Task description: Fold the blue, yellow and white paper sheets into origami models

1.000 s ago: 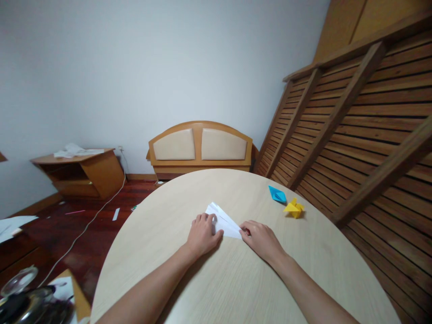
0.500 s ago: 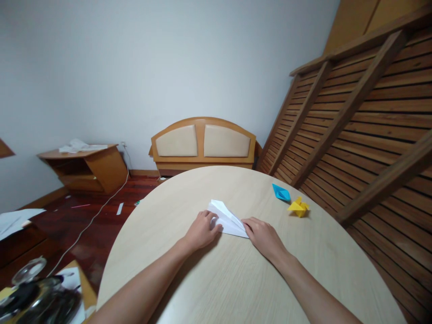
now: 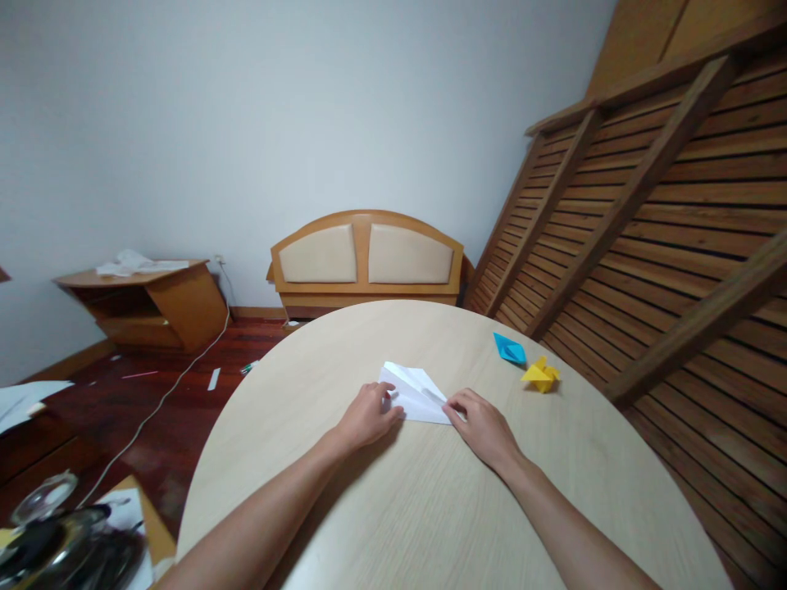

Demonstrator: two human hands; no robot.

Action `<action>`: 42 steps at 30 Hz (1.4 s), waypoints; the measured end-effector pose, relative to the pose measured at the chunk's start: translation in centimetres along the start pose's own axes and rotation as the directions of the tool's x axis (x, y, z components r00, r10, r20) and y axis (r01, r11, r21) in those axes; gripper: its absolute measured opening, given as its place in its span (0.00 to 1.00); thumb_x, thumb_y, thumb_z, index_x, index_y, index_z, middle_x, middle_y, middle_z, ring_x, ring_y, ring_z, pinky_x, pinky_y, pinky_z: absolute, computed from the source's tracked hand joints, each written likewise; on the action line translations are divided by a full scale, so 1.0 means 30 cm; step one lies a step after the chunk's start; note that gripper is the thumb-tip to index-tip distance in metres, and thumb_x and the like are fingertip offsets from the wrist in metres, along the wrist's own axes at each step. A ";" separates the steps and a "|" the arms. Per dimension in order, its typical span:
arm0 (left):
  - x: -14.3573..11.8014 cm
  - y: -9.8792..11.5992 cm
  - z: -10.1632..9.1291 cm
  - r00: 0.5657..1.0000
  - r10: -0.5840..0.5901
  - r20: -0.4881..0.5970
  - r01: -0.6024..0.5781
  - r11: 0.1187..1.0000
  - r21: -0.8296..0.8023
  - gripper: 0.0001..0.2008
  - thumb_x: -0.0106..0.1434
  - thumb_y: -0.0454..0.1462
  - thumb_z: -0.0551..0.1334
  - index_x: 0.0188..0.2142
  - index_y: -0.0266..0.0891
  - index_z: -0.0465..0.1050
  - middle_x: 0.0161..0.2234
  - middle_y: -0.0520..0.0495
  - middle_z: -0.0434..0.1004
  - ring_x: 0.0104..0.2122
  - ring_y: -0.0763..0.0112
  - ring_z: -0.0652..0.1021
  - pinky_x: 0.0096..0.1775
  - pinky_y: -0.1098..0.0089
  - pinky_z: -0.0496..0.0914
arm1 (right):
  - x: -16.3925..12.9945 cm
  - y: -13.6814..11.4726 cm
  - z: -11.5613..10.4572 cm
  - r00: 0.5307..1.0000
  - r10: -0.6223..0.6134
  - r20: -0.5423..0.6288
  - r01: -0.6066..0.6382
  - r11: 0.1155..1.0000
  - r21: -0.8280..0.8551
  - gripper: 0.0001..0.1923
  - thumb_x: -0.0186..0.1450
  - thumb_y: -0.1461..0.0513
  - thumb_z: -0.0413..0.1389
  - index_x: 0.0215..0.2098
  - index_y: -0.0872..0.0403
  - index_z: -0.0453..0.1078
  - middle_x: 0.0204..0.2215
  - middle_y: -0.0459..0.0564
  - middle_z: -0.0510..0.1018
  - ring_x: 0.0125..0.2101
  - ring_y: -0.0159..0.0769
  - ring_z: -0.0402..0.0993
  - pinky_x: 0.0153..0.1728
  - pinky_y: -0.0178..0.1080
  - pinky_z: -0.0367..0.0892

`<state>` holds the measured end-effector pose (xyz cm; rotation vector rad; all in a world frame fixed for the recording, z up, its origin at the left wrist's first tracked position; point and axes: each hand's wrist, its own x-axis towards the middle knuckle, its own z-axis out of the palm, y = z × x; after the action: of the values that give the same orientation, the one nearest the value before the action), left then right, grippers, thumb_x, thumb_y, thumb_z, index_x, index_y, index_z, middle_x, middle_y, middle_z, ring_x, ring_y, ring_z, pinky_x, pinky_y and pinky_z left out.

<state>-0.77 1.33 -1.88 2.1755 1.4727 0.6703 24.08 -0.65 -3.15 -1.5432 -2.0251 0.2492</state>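
A folded white paper (image 3: 414,392), shaped like a pointed wedge, lies on the round light-wood table (image 3: 430,508). My left hand (image 3: 367,415) presses on its near left edge with the fingertips. My right hand (image 3: 483,425) pinches the paper's pointed right tip between thumb and fingers. Both forearms reach in from the bottom of the view. Further right on the table sit a blue folded paper figure (image 3: 510,349) and a yellow folded paper figure (image 3: 539,374), out of reach of either hand.
A wooden slatted frame (image 3: 645,238) leans along the right, close to the table's edge. A padded headboard (image 3: 367,260) stands against the white wall. At left are a low wooden cabinet (image 3: 147,307), a white cable on the dark floor and shiny kitchenware (image 3: 67,549).
The paper's upper flap has opened outward, so it lies wider and flatter. My right hand shifted slightly along the tip. The view drifted a little.
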 end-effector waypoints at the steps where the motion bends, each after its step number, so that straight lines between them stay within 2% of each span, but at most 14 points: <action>1: -0.001 -0.001 0.002 1.000 -0.004 -0.005 0.004 1.000 -0.008 0.24 0.61 0.42 0.62 0.54 0.31 0.71 0.46 0.34 0.77 0.50 0.52 0.74 0.53 0.58 0.66 | -0.001 0.005 0.000 1.000 0.019 -0.011 -0.018 0.999 0.034 0.14 0.69 0.55 0.49 0.33 0.51 0.73 0.34 0.49 0.78 0.35 0.39 0.75 0.36 0.38 0.65; 6: -0.002 0.001 0.005 1.000 -0.022 -0.021 0.022 1.000 -0.018 0.26 0.61 0.47 0.62 0.54 0.32 0.72 0.46 0.34 0.77 0.49 0.52 0.75 0.52 0.58 0.66 | -0.006 0.026 -0.002 0.991 0.121 -0.065 -0.094 0.942 0.321 0.16 0.70 0.50 0.48 0.36 0.52 0.69 0.31 0.49 0.79 0.32 0.40 0.75 0.34 0.38 0.65; 13: -0.003 0.031 0.006 0.998 -0.066 -0.019 0.063 0.988 -0.142 0.23 0.59 0.44 0.65 0.51 0.36 0.73 0.44 0.39 0.77 0.44 0.57 0.76 0.48 0.61 0.68 | 0.001 0.046 0.011 0.952 0.261 -0.160 -0.092 0.741 0.665 0.20 0.68 0.44 0.49 0.42 0.51 0.63 0.33 0.51 0.80 0.30 0.40 0.75 0.32 0.38 0.68; 18: -0.027 0.080 0.012 0.997 -0.066 0.040 0.075 0.944 -0.320 0.16 0.57 0.41 0.67 0.42 0.36 0.73 0.37 0.45 0.76 0.35 0.65 0.76 0.38 0.67 0.69 | -0.001 0.057 0.018 0.917 0.335 -0.216 -0.114 0.739 0.664 0.21 0.68 0.43 0.47 0.44 0.49 0.61 0.31 0.49 0.79 0.27 0.39 0.73 0.29 0.38 0.68; 21: -0.047 0.110 0.013 0.995 0.010 0.102 0.030 0.921 -0.389 0.11 0.57 0.37 0.67 0.38 0.37 0.71 0.33 0.49 0.75 0.31 0.69 0.74 0.34 0.70 0.67 | 0.008 0.053 0.026 0.887 0.387 -0.252 -0.150 0.758 0.635 0.22 0.69 0.42 0.44 0.47 0.50 0.60 0.32 0.49 0.79 0.28 0.40 0.74 0.31 0.38 0.68; 23: -0.064 0.125 0.015 0.991 0.093 0.097 -0.056 0.942 -0.330 0.08 0.57 0.36 0.67 0.34 0.38 0.71 0.33 0.49 0.75 0.33 0.68 0.74 0.36 0.70 0.67 | 0.021 0.050 0.042 0.877 0.405 -0.259 -0.177 0.773 0.609 0.23 0.69 0.42 0.43 0.48 0.50 0.61 0.31 0.49 0.79 0.29 0.41 0.75 0.31 0.38 0.69; 25: -0.078 0.133 0.022 0.993 0.103 0.050 -0.090 0.970 -0.225 0.06 0.59 0.37 0.66 0.34 0.38 0.71 0.34 0.48 0.75 0.34 0.67 0.73 0.37 0.69 0.67 | 0.035 0.050 0.068 0.894 0.388 -0.225 -0.187 0.779 0.598 0.24 0.69 0.42 0.42 0.49 0.49 0.62 0.30 0.49 0.79 0.29 0.42 0.76 0.30 0.39 0.69; 28: -0.087 0.128 0.042 0.998 0.032 -0.050 -0.039 0.987 -0.157 0.13 0.61 0.37 0.63 0.45 0.38 0.68 0.38 0.46 0.76 0.32 0.67 0.74 0.36 0.68 0.68 | 0.050 0.056 0.108 0.922 0.348 -0.170 -0.182 0.777 0.602 0.22 0.69 0.43 0.42 0.49 0.48 0.63 0.29 0.48 0.79 0.29 0.44 0.77 0.30 0.41 0.70; 30: -0.081 0.115 0.054 0.996 0.031 -0.078 -0.043 0.987 -0.152 0.23 0.61 0.35 0.63 0.55 0.37 0.61 0.43 0.44 0.75 0.32 0.68 0.75 0.38 0.67 0.69 | 0.052 0.064 0.126 0.924 0.343 -0.170 -0.183 0.786 0.591 0.21 0.70 0.45 0.42 0.50 0.48 0.63 0.29 0.48 0.79 0.29 0.44 0.77 0.30 0.42 0.71; 32: -0.071 0.101 0.060 0.993 0.059 -0.101 -0.072 0.989 -0.130 0.27 0.63 0.34 0.61 0.60 0.38 0.58 0.46 0.43 0.74 0.33 0.68 0.76 0.41 0.66 0.69 | 0.050 0.072 0.134 0.926 0.339 -0.167 -0.191 0.802 0.566 0.21 0.70 0.45 0.41 0.51 0.48 0.63 0.30 0.49 0.80 0.29 0.44 0.77 0.31 0.42 0.71; 34: -0.061 0.088 0.057 0.986 0.106 -0.126 -0.115 0.991 -0.065 0.20 0.65 0.34 0.59 0.57 0.40 0.64 0.45 0.43 0.74 0.35 0.67 0.76 0.42 0.66 0.70 | 0.044 0.078 0.137 0.933 0.327 -0.149 -0.197 0.812 0.549 0.22 0.70 0.45 0.42 0.52 0.49 0.62 0.33 0.50 0.81 0.30 0.44 0.78 0.31 0.42 0.71; 36: -0.056 0.082 0.045 0.975 0.181 -0.131 -0.177 0.983 0.042 0.12 0.67 0.34 0.57 0.49 0.42 0.72 0.45 0.43 0.72 0.37 0.66 0.75 0.42 0.66 0.70 | 0.037 0.082 0.138 0.937 0.321 -0.135 -0.196 0.807 0.558 0.23 0.69 0.45 0.43 0.53 0.49 0.62 0.34 0.51 0.81 0.31 0.44 0.78 0.32 0.42 0.71; 38: -0.056 0.086 0.027 0.954 0.276 -0.117 -0.257 0.954 0.154 0.09 0.68 0.34 0.56 0.43 0.43 0.75 0.47 0.42 0.71 0.40 0.64 0.75 0.42 0.65 0.70 | 0.035 0.089 0.140 0.932 0.331 -0.151 -0.191 0.797 0.573 0.23 0.70 0.45 0.42 0.52 0.49 0.63 0.34 0.51 0.81 0.31 0.44 0.79 0.31 0.41 0.72; 42: -0.078 0.128 0.005 0.852 0.524 -0.005 -0.499 0.815 0.296 0.10 0.69 0.34 0.55 0.42 0.42 0.76 0.52 0.41 0.72 0.50 0.58 0.73 0.49 0.57 0.69 | 0.049 0.111 0.145 0.934 0.282 -0.218 -0.153 0.871 0.467 0.23 0.72 0.47 0.37 0.55 0.49 0.61 0.34 0.51 0.81 0.33 0.44 0.80 0.31 0.41 0.72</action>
<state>1.36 -2.18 -0.08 2.8487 1.0601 0.7685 24.21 2.59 -7.80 -1.4174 -1.4445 0.5142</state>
